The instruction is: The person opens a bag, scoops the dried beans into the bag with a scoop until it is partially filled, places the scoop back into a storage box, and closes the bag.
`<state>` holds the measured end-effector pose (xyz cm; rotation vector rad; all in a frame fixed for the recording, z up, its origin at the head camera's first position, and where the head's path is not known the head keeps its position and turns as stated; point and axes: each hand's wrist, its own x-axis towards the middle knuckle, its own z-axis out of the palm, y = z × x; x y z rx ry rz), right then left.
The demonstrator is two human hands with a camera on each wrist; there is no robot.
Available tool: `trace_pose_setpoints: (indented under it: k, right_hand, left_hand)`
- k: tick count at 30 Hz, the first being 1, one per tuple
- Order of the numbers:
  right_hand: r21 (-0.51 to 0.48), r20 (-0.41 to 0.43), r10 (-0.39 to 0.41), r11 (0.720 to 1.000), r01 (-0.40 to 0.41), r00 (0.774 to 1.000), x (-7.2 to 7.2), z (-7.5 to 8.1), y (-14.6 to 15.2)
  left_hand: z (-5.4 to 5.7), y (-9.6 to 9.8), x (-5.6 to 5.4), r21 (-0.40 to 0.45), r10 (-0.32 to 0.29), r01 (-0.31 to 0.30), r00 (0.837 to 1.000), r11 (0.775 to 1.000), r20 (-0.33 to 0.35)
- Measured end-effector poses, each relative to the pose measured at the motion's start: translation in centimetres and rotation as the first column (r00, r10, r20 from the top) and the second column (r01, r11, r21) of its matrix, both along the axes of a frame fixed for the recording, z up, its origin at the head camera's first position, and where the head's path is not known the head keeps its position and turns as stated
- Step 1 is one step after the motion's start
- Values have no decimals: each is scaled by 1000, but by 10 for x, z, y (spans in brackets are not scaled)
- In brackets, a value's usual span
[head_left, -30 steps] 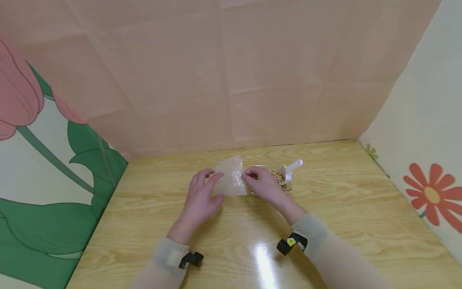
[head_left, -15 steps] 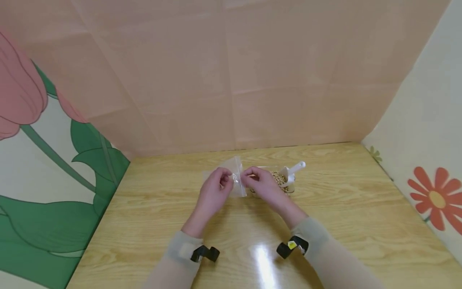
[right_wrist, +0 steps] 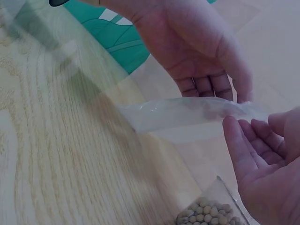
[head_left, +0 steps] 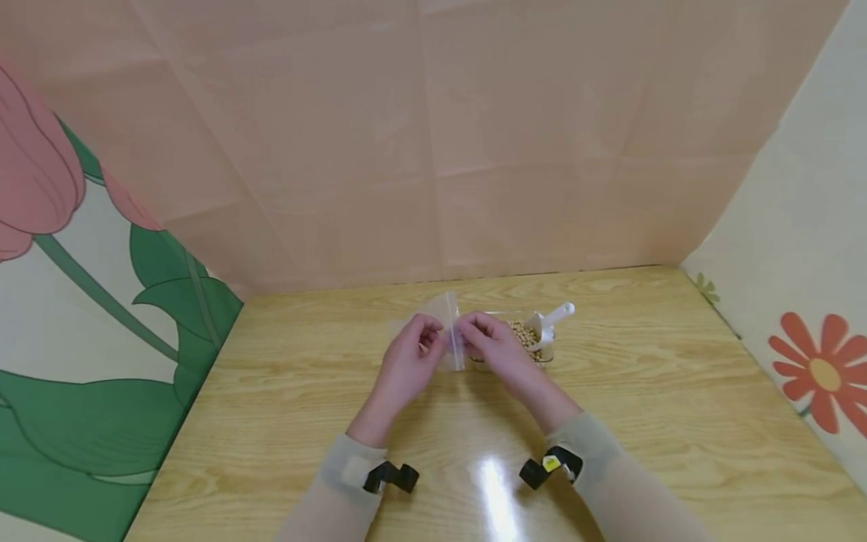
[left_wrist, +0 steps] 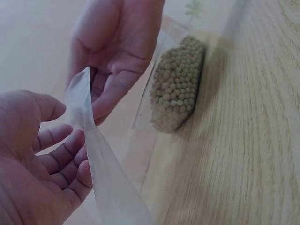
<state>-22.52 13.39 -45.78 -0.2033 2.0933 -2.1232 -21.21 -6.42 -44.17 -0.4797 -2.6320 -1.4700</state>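
A light, even touch probably suits the thin plastic bag [right_wrist: 171, 115] between the fingertips, where the right hand [head_left: 496, 345] pinches its edge and the left hand [head_left: 408, 357] curls its fingers against it, whether pinching I cannot tell.

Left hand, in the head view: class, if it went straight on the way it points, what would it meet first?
The left hand would most likely meet the plastic bag first, seemingly right at its fingertips, though depth makes exact contact hard to judge.
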Motion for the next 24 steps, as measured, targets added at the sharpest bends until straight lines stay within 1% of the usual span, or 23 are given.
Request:
trace_pose_setpoints:
  k: [4,8,12,16,20,24]
  right_hand:
    - [-23,-7,19,1000,-19,1000,1,1,0]
    - [-39,-16,45,998,-46,999,1,-1,1]
    - [-62,-12,54,997,-54,999,1,-5,2]
    - [-80,-25,63,995,-65,998,2,-8,2]
    - [-56,-48,77,995,-79,996,4,-8,2]
    - [-46,-67,91,994,-94,994,4,-8,1]
  left_hand:
    - [0,-1,-1,5,-12,12,1000,1000,9]
    - [-1,-2,-2,-2,-33,33,999,999,23]
    - [0,-2,-2,-32,-50,51,999,998,12]
    - [1,-3,-1,-63,-64,65,998,996,10]
    - [3,-4,0,-92,-77,78,997,993,7]
    - [5,-6,0,-108,-79,78,997,991,-4]
